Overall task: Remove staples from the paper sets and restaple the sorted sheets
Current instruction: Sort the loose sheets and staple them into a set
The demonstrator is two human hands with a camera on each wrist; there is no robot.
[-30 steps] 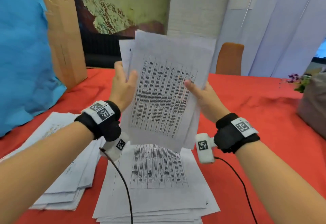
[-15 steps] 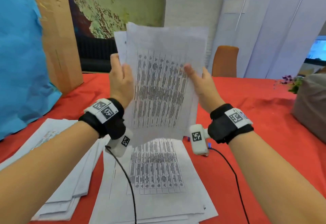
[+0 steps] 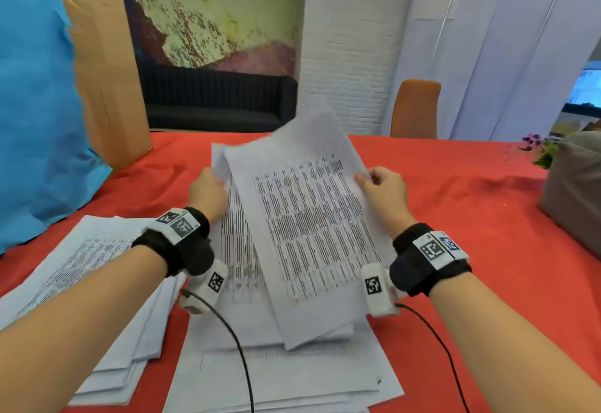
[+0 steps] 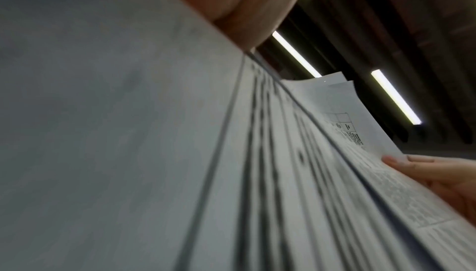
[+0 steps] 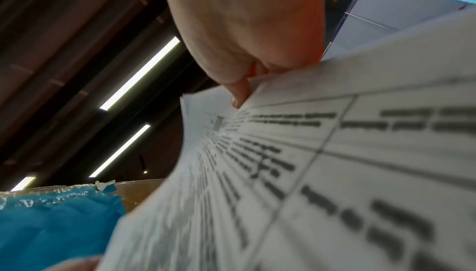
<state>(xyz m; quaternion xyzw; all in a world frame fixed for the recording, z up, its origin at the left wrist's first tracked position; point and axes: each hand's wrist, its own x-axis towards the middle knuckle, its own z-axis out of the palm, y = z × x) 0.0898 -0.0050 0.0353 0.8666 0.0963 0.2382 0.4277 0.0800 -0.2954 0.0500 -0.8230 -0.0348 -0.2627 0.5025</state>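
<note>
A set of printed sheets (image 3: 309,224) covered in table text stands tilted, its lower edge down on the paper stack (image 3: 286,377) that lies on the red tablecloth. My left hand (image 3: 208,191) grips the set's left edge. On the opposite edge my right hand (image 3: 380,191) pinches it, thumb on the printed face. The left wrist view shows the sheets' fanned edges (image 4: 270,173) close up, with the right hand (image 4: 438,175) beyond them. In the right wrist view the right thumb (image 5: 240,92) presses the top sheet (image 5: 322,173). No staple or stapler is visible.
A second spread of printed sheets (image 3: 81,282) lies left of the stack. A cardboard box (image 3: 104,54) and blue plastic wrap (image 3: 35,103) stand at the far left. A grey bag (image 3: 575,191) with small flowers sits at the right edge. An orange chair (image 3: 414,108) is behind the table.
Both hands have lowered the held sheets from chest height in the air down to the stack, so the bottom edge now rests on it. The head view has tipped down.
</note>
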